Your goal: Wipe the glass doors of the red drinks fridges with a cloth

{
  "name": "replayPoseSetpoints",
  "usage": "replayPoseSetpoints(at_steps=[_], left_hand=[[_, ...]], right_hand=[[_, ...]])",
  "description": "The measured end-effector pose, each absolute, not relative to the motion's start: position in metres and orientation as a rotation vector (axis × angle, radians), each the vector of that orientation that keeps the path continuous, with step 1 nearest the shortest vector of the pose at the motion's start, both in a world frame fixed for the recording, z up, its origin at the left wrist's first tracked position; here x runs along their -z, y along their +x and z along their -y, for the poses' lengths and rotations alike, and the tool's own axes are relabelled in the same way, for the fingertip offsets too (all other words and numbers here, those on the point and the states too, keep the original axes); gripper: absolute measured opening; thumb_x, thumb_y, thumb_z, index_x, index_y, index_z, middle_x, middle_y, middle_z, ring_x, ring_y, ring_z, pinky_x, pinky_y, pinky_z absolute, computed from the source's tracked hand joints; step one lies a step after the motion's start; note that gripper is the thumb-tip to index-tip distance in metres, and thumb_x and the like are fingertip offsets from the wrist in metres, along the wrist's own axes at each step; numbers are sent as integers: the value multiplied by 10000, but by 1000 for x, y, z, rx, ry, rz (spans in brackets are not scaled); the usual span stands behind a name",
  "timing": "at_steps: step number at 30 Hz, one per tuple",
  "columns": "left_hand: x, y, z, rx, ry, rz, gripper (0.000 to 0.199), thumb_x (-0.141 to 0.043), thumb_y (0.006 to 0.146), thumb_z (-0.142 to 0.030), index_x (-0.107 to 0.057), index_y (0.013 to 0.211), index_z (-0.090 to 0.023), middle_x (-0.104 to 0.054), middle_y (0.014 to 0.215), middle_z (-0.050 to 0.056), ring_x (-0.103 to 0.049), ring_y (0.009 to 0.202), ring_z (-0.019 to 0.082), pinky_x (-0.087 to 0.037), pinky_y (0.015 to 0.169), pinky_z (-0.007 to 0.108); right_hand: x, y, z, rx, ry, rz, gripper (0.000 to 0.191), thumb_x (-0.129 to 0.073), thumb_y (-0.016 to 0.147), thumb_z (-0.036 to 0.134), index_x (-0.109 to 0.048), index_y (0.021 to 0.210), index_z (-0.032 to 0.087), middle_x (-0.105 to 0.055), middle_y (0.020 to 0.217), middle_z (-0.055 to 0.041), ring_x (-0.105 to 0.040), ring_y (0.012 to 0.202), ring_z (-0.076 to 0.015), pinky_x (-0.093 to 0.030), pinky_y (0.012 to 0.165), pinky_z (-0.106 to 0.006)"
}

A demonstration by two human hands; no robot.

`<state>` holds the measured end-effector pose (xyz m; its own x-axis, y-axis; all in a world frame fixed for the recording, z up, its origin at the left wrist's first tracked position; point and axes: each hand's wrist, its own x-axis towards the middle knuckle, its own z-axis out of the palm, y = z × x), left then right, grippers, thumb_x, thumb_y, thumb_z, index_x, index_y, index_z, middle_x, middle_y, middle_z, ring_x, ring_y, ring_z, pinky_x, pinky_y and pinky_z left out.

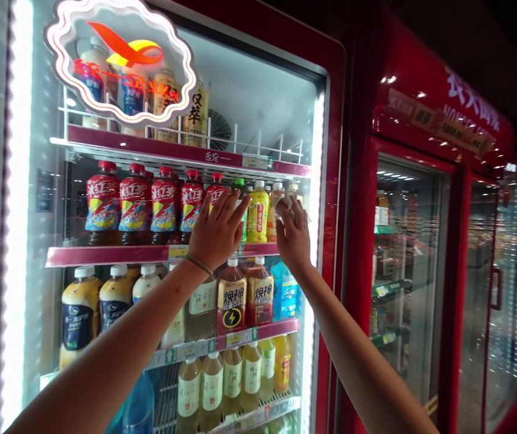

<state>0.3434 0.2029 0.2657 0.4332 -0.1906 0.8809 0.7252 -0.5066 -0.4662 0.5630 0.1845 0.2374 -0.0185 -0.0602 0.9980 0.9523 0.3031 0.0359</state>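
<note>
Both my arms reach up to the glass door (258, 135) of a red-framed drinks cooler. My left hand (216, 232) lies flat with its fingers spread at the glass, in front of the red-labelled tea bottles (164, 202). It holds nothing. To its right, my right hand (293, 232) is bent at the fingers over a pale crumpled cloth (284, 207), mostly hidden by the fingers. Between the two hands a yellow-labelled bottle (258, 212) shows through the glass. Below them stand brown energy-drink bottles (231, 298) on the shelf behind.
A glowing oval sign (120, 63) covers the door's upper left. Yellow-and-blue bottles (78, 313) and pale green bottles (189, 389) fill lower shelves. The red door frame (330, 199) borders the glass at right, with another red cooler (459, 241) beyond.
</note>
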Motion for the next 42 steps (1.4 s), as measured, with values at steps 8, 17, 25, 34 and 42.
replayPoseSetpoints(at_steps=[8, 17, 25, 34, 42], left_hand=[[-263, 346, -204, 1200, -1768, 469, 656, -487, 1068, -304, -296, 1694, -340, -353, 1738, 79, -312, 1627, 324, -225, 1341, 658], [-262, 349, -201, 1172, -1746, 519, 577, -486, 1064, -310, -433, 1639, -301, -416, 1707, 93, -340, 1615, 334, -247, 1335, 654], [-260, 354, -200, 1194, -1736, 541, 605, -502, 1048, -299, -413, 1646, -337, -411, 1713, 79, -338, 1616, 334, -245, 1329, 669], [-259, 355, -200, 1236, -1782, 512, 640, -521, 1021, -276, -408, 1646, -359, -386, 1725, 63, -329, 1620, 338, -215, 1336, 689], [-258, 354, -197, 1235, -1827, 536, 621, -491, 1032, -301, -404, 1645, -355, -371, 1734, 53, -309, 1629, 334, -188, 1344, 690]], right_hand=[[-243, 599, -184, 1042, -931, 1373, 541, -373, 1102, 275, -461, 1617, 414, -410, 1730, 11, -336, 1629, -300, -387, 1315, -604], [-240, 630, -189, 1082, -954, 1429, 493, -369, 1110, 347, -516, 1580, 372, -425, 1723, -5, -304, 1644, -268, -331, 1338, -573], [-221, 661, -194, 1055, -944, 1342, 510, -347, 1116, 389, -469, 1611, 386, -403, 1734, -9, -316, 1639, -274, -317, 1333, -595], [-220, 688, -192, 1042, -1015, 1317, 532, -337, 1113, 391, -428, 1637, 373, -311, 1778, -13, -291, 1648, -262, -337, 1325, -572], [-206, 695, -190, 896, -1038, 1263, 557, -329, 1097, 362, -406, 1648, 366, -291, 1786, -16, -260, 1659, -274, -353, 1311, -592]])
